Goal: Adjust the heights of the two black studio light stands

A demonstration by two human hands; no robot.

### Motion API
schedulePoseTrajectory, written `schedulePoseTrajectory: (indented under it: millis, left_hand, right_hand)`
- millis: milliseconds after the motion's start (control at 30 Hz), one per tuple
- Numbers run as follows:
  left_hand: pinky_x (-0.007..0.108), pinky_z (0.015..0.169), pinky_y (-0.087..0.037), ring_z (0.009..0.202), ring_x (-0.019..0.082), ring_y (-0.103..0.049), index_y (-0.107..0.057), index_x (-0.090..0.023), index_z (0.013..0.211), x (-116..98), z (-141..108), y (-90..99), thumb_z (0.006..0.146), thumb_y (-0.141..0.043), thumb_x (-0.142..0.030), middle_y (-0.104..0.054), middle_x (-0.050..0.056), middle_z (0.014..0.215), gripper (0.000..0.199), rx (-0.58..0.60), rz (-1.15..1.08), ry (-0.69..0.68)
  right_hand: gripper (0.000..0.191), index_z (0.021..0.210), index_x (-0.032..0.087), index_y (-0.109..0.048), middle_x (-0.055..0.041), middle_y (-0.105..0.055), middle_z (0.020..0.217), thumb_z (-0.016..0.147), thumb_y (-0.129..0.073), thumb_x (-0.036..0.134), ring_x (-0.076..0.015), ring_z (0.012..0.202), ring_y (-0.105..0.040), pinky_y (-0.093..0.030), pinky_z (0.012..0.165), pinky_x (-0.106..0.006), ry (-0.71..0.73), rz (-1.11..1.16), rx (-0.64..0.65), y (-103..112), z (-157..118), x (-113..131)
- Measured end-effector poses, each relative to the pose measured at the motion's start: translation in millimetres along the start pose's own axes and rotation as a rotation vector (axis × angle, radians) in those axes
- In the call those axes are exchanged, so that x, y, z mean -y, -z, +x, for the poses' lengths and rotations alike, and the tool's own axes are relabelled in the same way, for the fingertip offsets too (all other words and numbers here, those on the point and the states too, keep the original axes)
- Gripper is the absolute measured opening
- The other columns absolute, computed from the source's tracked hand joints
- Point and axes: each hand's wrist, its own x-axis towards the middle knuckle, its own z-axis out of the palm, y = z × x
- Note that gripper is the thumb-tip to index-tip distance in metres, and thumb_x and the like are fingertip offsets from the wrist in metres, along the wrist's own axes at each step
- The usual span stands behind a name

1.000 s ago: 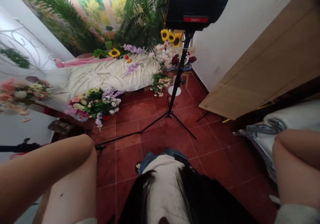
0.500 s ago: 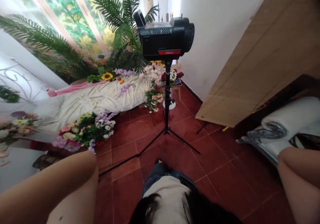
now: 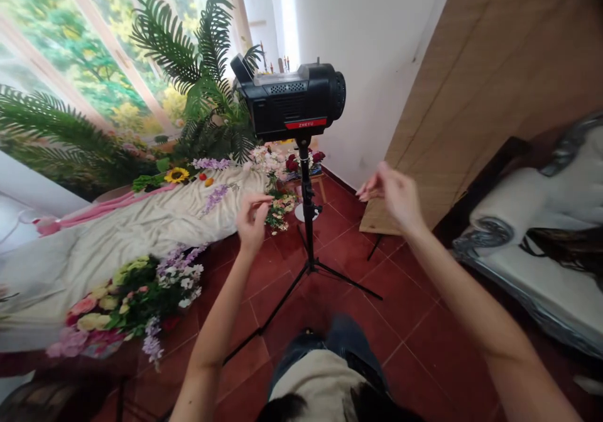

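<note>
A black studio light (image 3: 294, 103) with a red ZHEYU label sits on top of a black light stand (image 3: 308, 221), whose tripod legs spread on the tiles. My left hand (image 3: 253, 222) hovers to the left of the pole, fingers bent and apart, in front of the draped white cloth. To the right of the pole, my right hand (image 3: 391, 193) is in the air with its fingers loosely curled. Neither hand touches the light or the stand, and I see nothing in either of them.
Artificial flowers (image 3: 127, 302) and a cream cloth (image 3: 155, 202) lie at the left, with palm leaves (image 3: 202, 58) behind. A wooden board (image 3: 438, 114) leans at the right, beside a white sofa (image 3: 527, 215). The floor (image 3: 339, 309) is red tile.
Both hands have come into view and reached forward, one on each side of the stand; before, only bent arms showed at the edges. My view has shifted, so the light appears lower and further left.
</note>
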Motion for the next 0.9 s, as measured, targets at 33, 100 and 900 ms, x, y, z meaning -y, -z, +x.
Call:
schedulePoseTrajectory:
  millis: [33,100,900]
  left_hand:
    - [0.028,0.075,-0.051,0.085,0.015,-0.061,-0.062,-0.020,0.092,15.7,-3.3,-13.1,0.083,-0.056,-0.035,-0.063,0.004,0.088,0.019,0.054,-0.027,0.064]
    - [0.027,0.074,-0.051,0.082,0.014,-0.061,-0.059,-0.019,0.098,50.6,-11.5,-39.6,0.082,-0.057,-0.034,-0.063,0.004,0.088,0.022,0.178,-0.081,0.197]
    - [0.023,0.053,-0.040,0.053,0.011,-0.050,-0.059,-0.016,0.067,190.3,-50.0,-209.5,0.068,-0.065,-0.053,-0.056,0.000,0.059,0.038,0.078,-0.147,0.610]
  right_hand:
    - [0.042,0.060,0.017,-0.055,-0.0024,-0.063,0.058,0.088,-0.050,0.048,-0.0098,0.050,-0.058,-0.048,0.050,-0.021,-0.168,0.026,0.001,-2.1,7.3,-27.4]
    - [0.038,0.064,0.018,-0.053,-0.0009,-0.064,0.057,0.089,-0.049,0.047,-0.0083,0.045,-0.055,-0.045,0.045,-0.018,-0.497,0.157,-0.028,-2.3,18.2,-84.5]
    - [0.030,0.061,0.022,-0.031,0.0100,-0.033,0.042,0.086,-0.046,0.030,-0.0032,0.031,-0.024,-0.021,0.028,-0.012,-1.091,0.891,0.262,-24.3,63.5,-284.7]
